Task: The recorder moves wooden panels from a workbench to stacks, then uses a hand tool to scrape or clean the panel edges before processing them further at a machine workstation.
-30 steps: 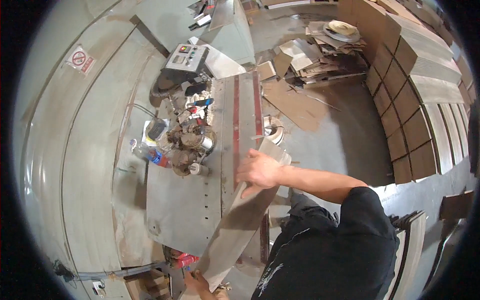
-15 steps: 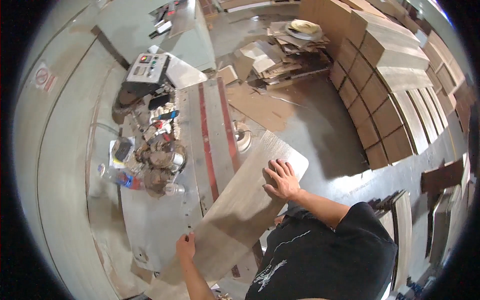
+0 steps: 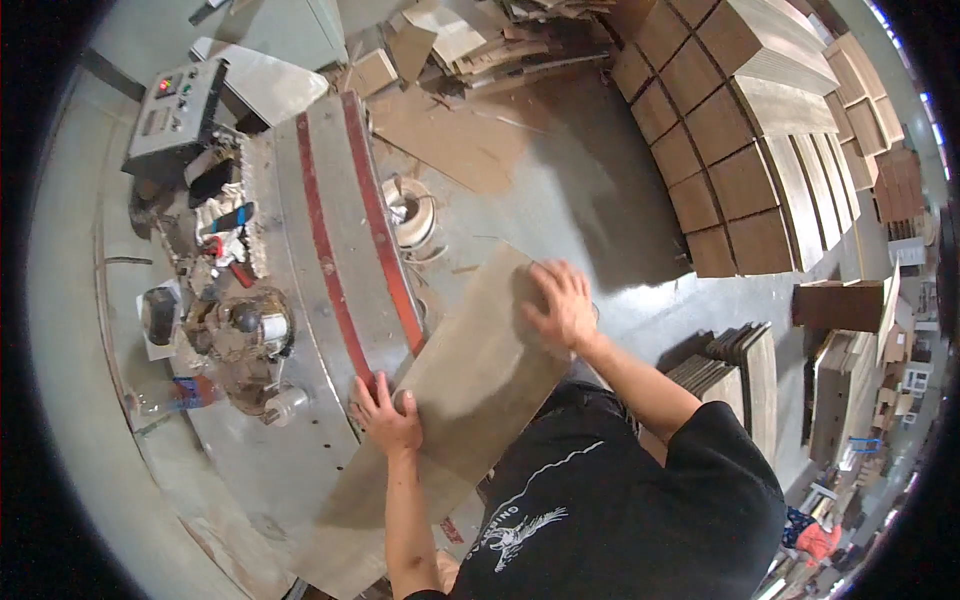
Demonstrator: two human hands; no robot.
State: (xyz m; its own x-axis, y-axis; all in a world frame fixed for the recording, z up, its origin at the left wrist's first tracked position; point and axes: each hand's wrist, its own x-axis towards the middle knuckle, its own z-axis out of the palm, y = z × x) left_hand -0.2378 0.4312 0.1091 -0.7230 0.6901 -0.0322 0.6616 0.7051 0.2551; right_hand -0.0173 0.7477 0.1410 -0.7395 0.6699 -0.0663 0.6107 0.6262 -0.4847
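Observation:
A long grey-brown wood-grain board (image 3: 465,375) lies slantwise over the near edge of the metal worktable (image 3: 300,390). My left hand (image 3: 390,420) is at the board's left edge, fingers spread, beside the table's red strip. At the far right end of the board is my right hand (image 3: 562,308), its fingers stretched and slightly blurred, with the thumb over the board's face. Both hands look open. What lies under the right palm is hidden.
On the table's left stand a control box (image 3: 175,115), a grimy glue-caked machine part (image 3: 235,330), a plastic bottle (image 3: 172,395) and a clear cup (image 3: 286,406). A white bucket (image 3: 408,212) sits beyond the table. Stacked panels (image 3: 710,150) rise at the right.
The view has shifted right and downward. My left hand has opened its fingers and moved up along the board's edge. The right hand has slid toward the board's far right corner.

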